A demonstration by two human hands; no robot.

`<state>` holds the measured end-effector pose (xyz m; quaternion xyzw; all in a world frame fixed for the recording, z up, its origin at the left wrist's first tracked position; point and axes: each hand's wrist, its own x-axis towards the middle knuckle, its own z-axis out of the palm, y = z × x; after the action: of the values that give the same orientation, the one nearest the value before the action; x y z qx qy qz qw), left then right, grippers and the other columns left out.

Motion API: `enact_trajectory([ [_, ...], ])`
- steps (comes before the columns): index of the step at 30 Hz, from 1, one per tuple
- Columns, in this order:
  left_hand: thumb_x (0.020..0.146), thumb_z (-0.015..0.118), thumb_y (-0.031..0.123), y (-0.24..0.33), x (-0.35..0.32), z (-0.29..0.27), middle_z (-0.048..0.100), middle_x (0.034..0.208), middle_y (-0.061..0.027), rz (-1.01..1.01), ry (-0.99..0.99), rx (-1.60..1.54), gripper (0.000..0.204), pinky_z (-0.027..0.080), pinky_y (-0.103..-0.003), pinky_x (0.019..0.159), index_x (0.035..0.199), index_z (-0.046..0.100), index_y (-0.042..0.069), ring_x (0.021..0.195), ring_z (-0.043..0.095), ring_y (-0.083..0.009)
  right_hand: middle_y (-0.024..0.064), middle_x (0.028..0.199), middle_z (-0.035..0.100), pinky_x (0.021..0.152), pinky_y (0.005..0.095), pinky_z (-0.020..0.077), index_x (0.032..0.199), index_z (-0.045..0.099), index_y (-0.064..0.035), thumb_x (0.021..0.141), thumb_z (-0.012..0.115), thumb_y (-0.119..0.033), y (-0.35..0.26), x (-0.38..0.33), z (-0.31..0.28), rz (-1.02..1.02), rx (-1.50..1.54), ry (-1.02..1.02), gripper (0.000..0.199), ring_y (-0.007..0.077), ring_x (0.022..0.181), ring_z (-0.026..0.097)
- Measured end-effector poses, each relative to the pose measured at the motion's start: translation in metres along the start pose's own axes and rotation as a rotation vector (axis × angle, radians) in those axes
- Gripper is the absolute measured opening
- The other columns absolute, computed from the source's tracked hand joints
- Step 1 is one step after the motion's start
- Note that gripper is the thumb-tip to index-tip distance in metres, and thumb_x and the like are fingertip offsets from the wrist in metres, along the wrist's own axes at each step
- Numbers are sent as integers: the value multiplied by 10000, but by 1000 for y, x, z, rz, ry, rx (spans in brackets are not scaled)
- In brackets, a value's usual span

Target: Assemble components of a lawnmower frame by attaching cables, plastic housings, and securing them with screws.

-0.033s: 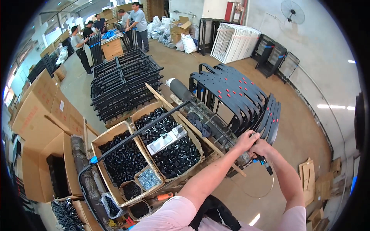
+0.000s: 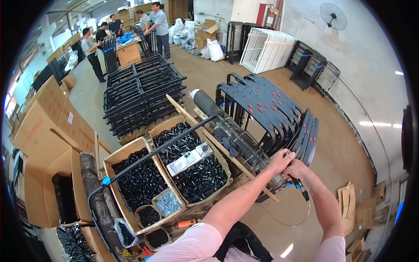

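Observation:
A black tubular metal frame with blue pieces near its corners lies across two padded supports. At its right side, near the end of the right padded support, my two hands are close together. My left hand has its fingers closed; what they grip is hidden. Beside it, my right hand is wrapped round a black hand-held power tool, whose lower end sticks out below the fist. A thin hose curves down from the tool. The tool's working end is hidden behind my hands.
Bins of black plastic caps and black-headed bolts stand between the supports, with a small box of silver screws. A wooden strip runs alongside. Stacked black frames and curved black panels stand beyond. Several people work further back.

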<state>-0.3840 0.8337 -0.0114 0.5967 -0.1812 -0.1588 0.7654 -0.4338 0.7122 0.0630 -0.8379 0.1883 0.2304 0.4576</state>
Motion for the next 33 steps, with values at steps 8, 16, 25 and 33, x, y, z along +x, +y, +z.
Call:
enact_trajectory([
  [8, 1046, 671, 302, 52, 50, -108, 664, 895, 5, 138, 78, -114, 262, 528, -298, 735, 973, 692, 51, 831, 605, -82, 123, 745, 751, 679, 380, 579, 902, 742, 9, 851, 695, -337, -136, 49, 22, -217, -561, -12, 353, 218, 700, 751],
  [16, 999, 674, 283, 88, 148, -294, 677, 872, -3, 163, 521, -41, 264, 480, -298, 790, 892, 714, 44, 840, 585, -107, 110, 852, 799, 863, 411, 585, 912, 805, -36, 829, 658, -342, -291, 205, 99, -383, -647, 62, 349, 286, 928, 780],
  [25, 1002, 667, 301, 64, 182, -346, 694, 896, -36, 132, 604, -73, 295, 485, -310, 794, 938, 729, 19, 856, 593, -131, 107, 798, 792, 865, 402, 583, 854, 790, -18, 849, 632, -310, -322, 265, 118, -402, -721, 3, 332, 263, 871, 779],
  [33, 1025, 656, 284, 58, 189, -343, 673, 930, 1, 85, 583, -61, 258, 477, -292, 839, 927, 700, 49, 899, 585, -109, 125, 807, 783, 849, 421, 581, 864, 781, -10, 848, 636, -353, -313, 284, 111, -401, -713, -66, 373, 293, 864, 775],
])
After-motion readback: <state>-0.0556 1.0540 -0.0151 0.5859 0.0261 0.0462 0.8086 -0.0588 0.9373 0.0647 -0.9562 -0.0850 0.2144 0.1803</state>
